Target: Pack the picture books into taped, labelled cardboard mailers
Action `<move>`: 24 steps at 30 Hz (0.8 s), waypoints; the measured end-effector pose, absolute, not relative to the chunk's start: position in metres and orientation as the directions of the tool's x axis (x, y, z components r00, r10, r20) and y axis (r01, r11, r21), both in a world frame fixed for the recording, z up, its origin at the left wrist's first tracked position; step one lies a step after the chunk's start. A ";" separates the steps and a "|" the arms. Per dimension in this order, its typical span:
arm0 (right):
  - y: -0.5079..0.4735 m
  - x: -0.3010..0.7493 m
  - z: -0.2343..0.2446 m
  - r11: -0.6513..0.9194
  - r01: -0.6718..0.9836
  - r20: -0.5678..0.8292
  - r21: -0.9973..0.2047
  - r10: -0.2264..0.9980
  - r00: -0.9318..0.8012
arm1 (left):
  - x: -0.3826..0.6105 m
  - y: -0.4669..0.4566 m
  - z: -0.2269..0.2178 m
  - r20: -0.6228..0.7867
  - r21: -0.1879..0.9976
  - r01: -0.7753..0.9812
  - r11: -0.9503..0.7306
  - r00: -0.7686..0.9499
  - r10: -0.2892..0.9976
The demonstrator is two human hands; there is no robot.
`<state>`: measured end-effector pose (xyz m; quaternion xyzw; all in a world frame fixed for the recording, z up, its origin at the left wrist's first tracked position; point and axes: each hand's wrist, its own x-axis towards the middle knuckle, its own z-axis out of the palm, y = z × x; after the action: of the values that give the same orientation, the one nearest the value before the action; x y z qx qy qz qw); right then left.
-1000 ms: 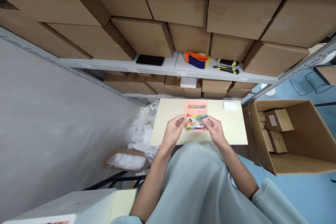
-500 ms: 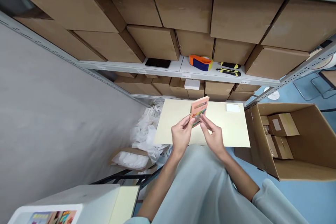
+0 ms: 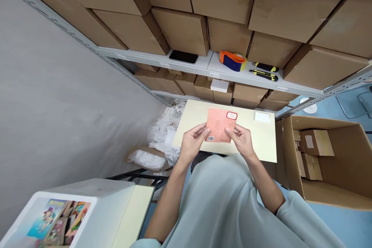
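A small pink book [image 3: 218, 124] is held up over the cream tabletop [image 3: 255, 145], its back cover facing me. That cover carries a barcode at the lower left, a red-framed label at the upper right and small print too fine to read. My left hand [image 3: 192, 143] grips the left edge, thumb on the cover and fingers behind. On the right edge, my right hand [image 3: 242, 141] pinches it the same way. Near the table's far right corner lies a small white pad or box [image 3: 262, 117].
Shelves hold cardboard boxes [image 3: 180, 29], a phone [image 3: 183, 56], tape [image 3: 232, 61] and cutters [image 3: 264, 75]. A large open carton [image 3: 345, 162] with smaller boxes stands right. White plastic wrapping [image 3: 165, 131] lies left. A white bin [image 3: 116, 197] holding colourful books is at lower left.
The pink book has turned from its slanted, illustrated front to its back, now facing me squarely. My right hand has moved onto its right edge. The camera view has shifted and tilted slightly.
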<state>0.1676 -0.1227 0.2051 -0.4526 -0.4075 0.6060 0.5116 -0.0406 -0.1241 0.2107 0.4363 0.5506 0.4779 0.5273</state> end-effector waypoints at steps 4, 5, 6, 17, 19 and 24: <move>-0.119 0.168 0.192 -0.158 -0.242 -0.142 -0.957 0.986 -0.082 | -0.037 -0.128 0.213 -0.243 0.966 -0.087 0.242 -0.004 0.970; -0.118 0.168 0.188 -0.161 -0.231 -0.145 -0.960 0.986 -0.084 | -0.034 -0.129 0.213 -0.242 0.966 -0.099 0.240 -0.007 0.970; -0.116 0.168 0.184 -0.159 -0.212 -0.145 -0.964 0.986 -0.078 | -0.030 -0.129 0.212 -0.241 0.965 -0.108 0.239 -0.011 0.970; -0.132 0.157 0.195 0.076 0.232 0.092 -0.970 0.994 0.060 | 0.003 -0.127 0.196 0.101 0.961 0.272 -0.045 -0.198 0.975; -0.132 0.148 0.198 0.053 0.163 0.061 -0.985 0.997 0.044 | 0.011 -0.132 0.194 0.193 0.925 0.353 -0.140 -0.119 0.974; -0.113 0.151 0.190 -0.022 -0.012 -0.023 -1.000 0.994 0.110 | 0.016 -0.129 0.191 0.303 0.870 0.386 -0.306 0.072 0.950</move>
<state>0.1508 -0.1134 0.1903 -0.5297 -0.4635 0.4800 0.5236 0.0160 -0.1295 0.1913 0.6645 0.5026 0.4600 0.3070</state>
